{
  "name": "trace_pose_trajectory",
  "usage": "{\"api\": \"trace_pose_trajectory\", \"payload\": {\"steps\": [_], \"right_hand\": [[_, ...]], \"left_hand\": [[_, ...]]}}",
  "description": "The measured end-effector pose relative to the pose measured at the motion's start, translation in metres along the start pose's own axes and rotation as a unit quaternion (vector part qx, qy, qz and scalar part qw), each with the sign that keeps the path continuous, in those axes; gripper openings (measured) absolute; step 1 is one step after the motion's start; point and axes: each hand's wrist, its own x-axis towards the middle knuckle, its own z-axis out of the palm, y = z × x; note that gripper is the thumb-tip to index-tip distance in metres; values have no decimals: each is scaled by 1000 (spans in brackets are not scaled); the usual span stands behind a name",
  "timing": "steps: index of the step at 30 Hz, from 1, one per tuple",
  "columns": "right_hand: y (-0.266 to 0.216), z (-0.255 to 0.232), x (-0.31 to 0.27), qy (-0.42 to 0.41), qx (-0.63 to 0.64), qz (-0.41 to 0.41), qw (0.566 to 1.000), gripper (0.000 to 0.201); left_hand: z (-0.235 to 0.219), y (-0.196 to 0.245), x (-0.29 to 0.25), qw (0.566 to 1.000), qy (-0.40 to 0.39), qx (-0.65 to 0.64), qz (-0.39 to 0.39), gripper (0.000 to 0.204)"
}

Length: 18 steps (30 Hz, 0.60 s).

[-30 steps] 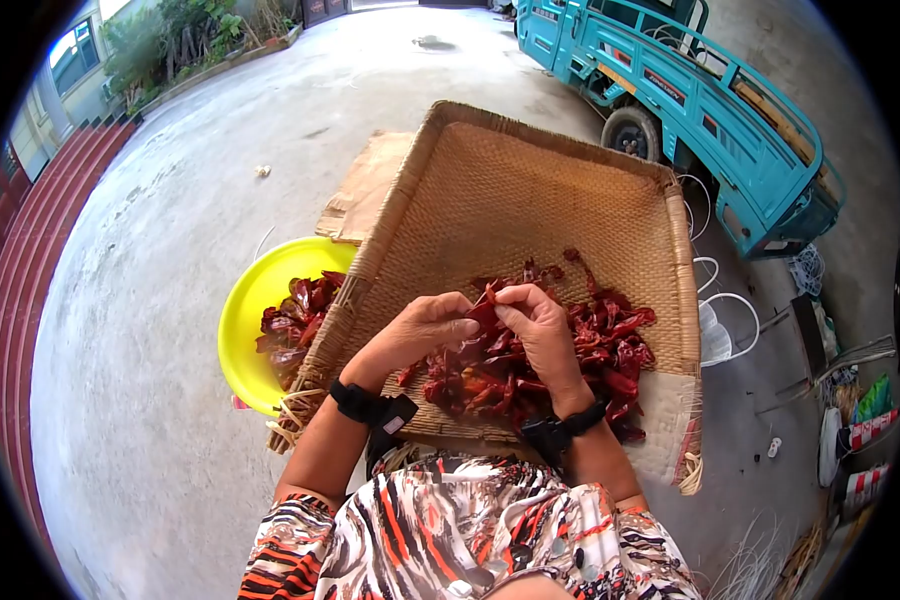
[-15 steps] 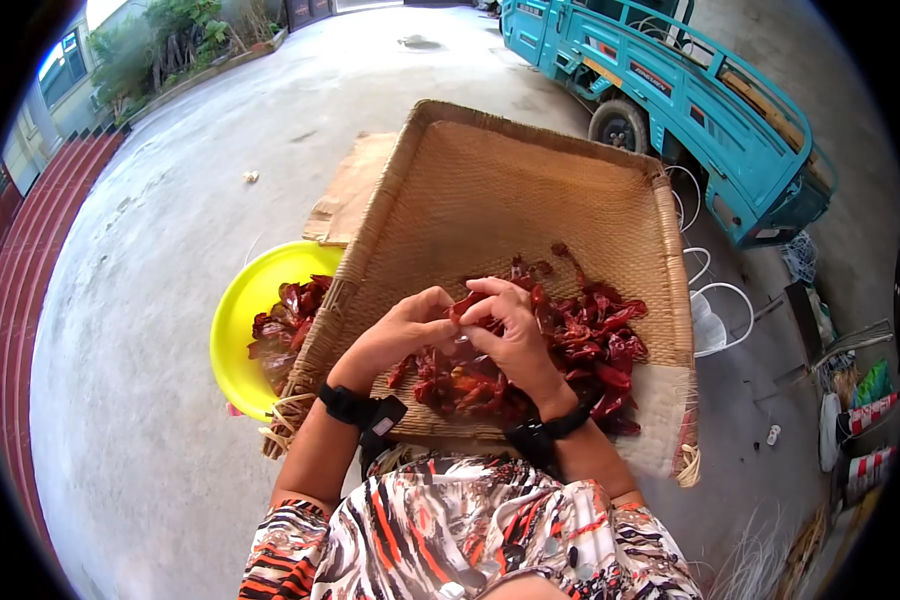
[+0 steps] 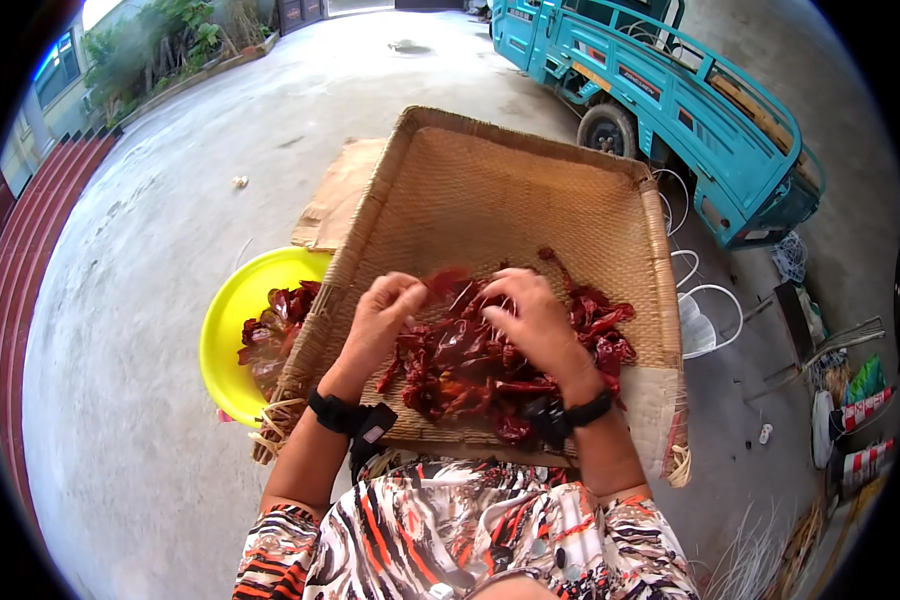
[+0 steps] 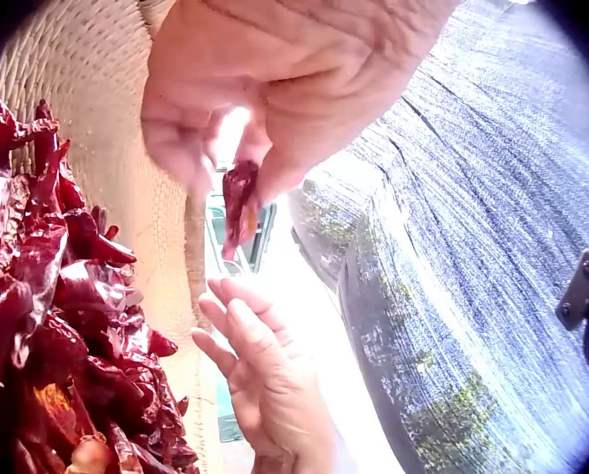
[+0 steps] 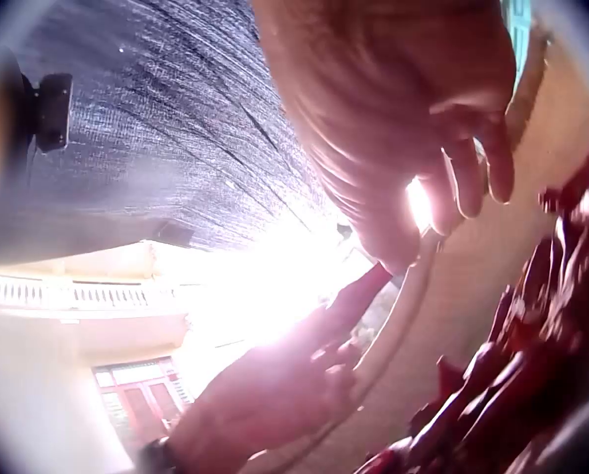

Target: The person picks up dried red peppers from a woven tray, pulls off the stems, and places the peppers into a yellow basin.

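Observation:
Above the woven basket (image 3: 510, 170), the left hand (image 3: 382, 312) pinches a dried red pepper (image 3: 448, 282), blurred in the head view. The left wrist view shows this hand (image 4: 294, 89) with the wrinkled pepper (image 4: 239, 207) hanging between thumb and fingers. To its right, the right hand (image 3: 540, 322) is apart from it, fingers loosely bent and nothing seen in them. In the right wrist view the right hand's (image 5: 403, 118) thumb appears close to the pepper's tip; contact cannot be told. A pile of red peppers (image 3: 470, 345) lies in the basket under both hands.
A yellow basin (image 3: 220, 340) with more peppers stands left of the basket, beside a flat board (image 3: 340, 195). Behind right is a blue cargo vehicle (image 3: 660, 110); a white bucket (image 3: 702, 325) and a metal-framed chair (image 3: 800, 330) are at the right.
The hands were together at a red pepper and have now parted. The left hand has moved left with the pepper, while the right has drawn off to the right. The head view has shifted slightly.

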Motion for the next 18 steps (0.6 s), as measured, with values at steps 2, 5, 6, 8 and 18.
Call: {"api": "trace_pose_trajectory", "payload": {"steps": [2,5,6,8,18], "right_hand": [[27,-17,7,-11,-38,70,997,22],[93,-24,10,-4,-186,129,974,32],[108,-24,12,-9,-220,169,961,34],[125,-24,15,-25,-255,234,938,37],[163,-11,11,-32,-199,305,931,35]], "left_hand": [[-2,2,3,990,119,-44,53,15],[-22,-2,9,939,258,-211,79,14],[-32,-6,14,918,308,-234,82,15],[-55,-12,20,881,388,-258,79,16],[-67,-15,19,896,319,-302,62,24]]}}
